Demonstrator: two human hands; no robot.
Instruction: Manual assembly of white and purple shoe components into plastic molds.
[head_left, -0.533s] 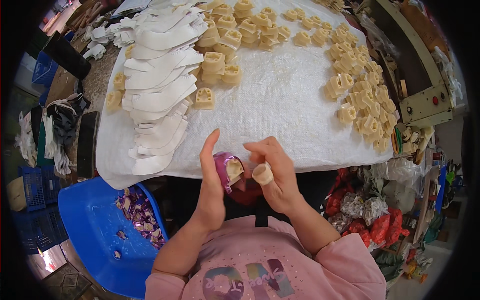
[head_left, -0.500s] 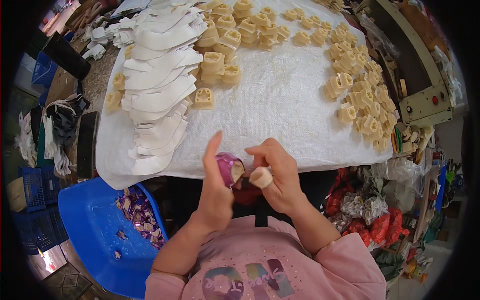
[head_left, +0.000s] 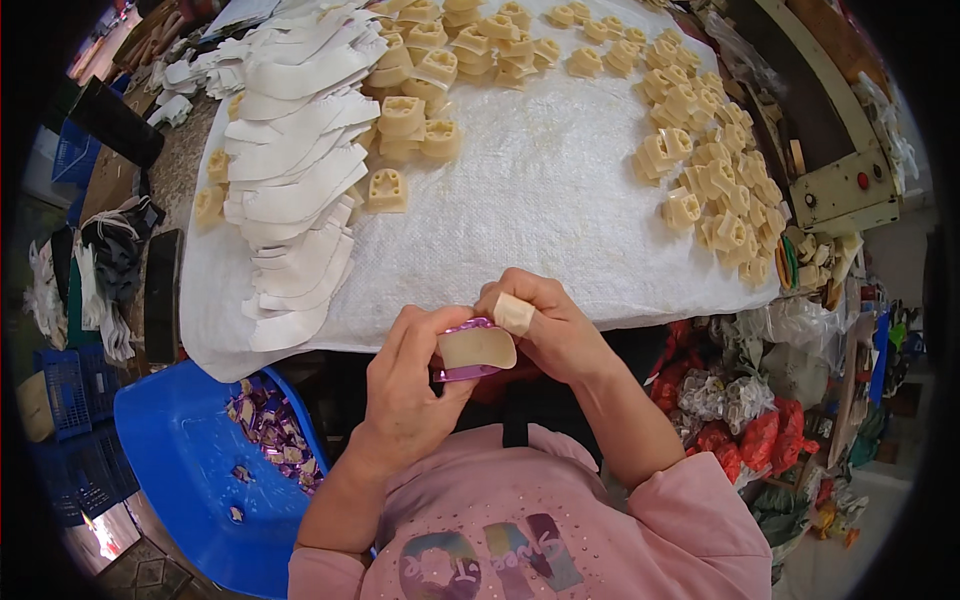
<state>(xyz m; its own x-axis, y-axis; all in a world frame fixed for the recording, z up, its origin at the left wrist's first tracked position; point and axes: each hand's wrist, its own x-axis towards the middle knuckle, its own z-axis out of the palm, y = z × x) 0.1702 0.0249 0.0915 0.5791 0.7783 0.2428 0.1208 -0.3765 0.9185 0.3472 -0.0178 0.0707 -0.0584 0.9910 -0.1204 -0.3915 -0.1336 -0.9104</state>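
My left hand (head_left: 408,388) and my right hand (head_left: 545,322) hold one small cream-coloured block (head_left: 478,348) with a shiny purple wrap around it, just in front of the table's near edge. A beige bandage covers one right finger, which presses the top of the piece. Above the hands lies a white woven sheet (head_left: 540,210) spread over the table. A row of overlapping white curved pieces (head_left: 295,190) runs down its left side. Several cream moulded blocks (head_left: 700,150) are scattered along the right and top.
A blue plastic tub (head_left: 190,470) with several purple-wrapped pieces stands at my lower left. A cream machine box (head_left: 840,190) with a red button sits right of the table. Red and clear bags (head_left: 740,410) pile at lower right. Blue crates (head_left: 70,400) stand far left.
My left hand has closed around the piece and turned it flat, so its cream face now shows. Both hands sit slightly lower, nearer my chest.
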